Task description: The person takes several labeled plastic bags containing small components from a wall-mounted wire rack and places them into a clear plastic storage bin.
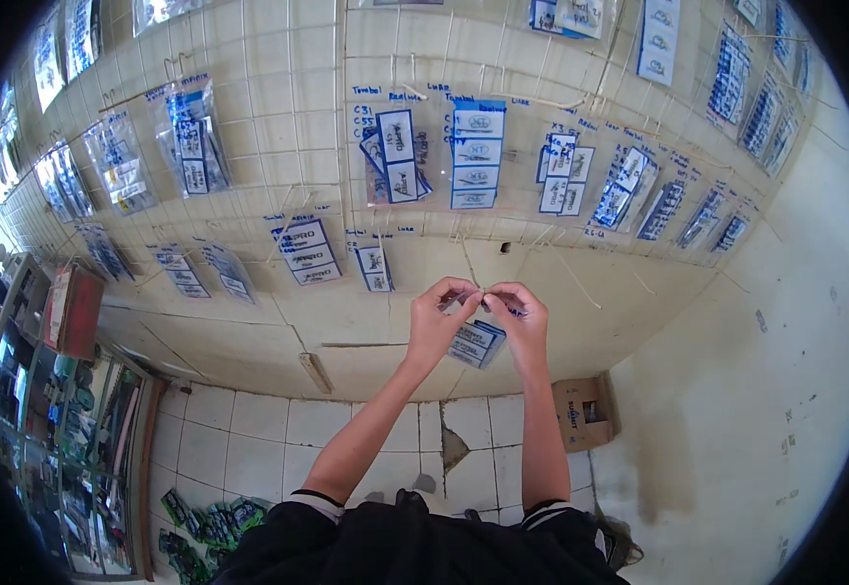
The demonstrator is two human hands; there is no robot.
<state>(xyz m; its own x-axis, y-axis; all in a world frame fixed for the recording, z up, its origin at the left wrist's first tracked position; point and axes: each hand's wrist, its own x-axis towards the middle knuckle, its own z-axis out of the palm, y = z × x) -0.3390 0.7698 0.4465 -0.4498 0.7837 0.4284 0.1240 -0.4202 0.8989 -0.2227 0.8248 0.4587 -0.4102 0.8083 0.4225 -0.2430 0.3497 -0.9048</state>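
Both my hands meet at the tip of a thin wire display hook that juts from the wall grid. My left hand (pixel 440 316) pinches the upper edge of a clear plastic bag (pixel 477 344) between thumb and fingers. On the other side, my right hand (pixel 523 316) grips the same edge, thumbs nearly touching. Blue-bordered white cards show inside the bag, which hangs below my hands and bears writing. The hook (pixel 470 259) ends at my fingertips; whether it passes through the bag cannot be made out.
A white wire grid (pixel 291 69) carries several bagged cards, such as this bag (pixel 396 157). Bare hooks (pixel 578 274) project at right. A glass display case (pixel 66 439) with a red box (pixel 73 311) stands left. Green packets (pixel 212 526) and a cardboard box (pixel 578 417) are on the tiled floor.
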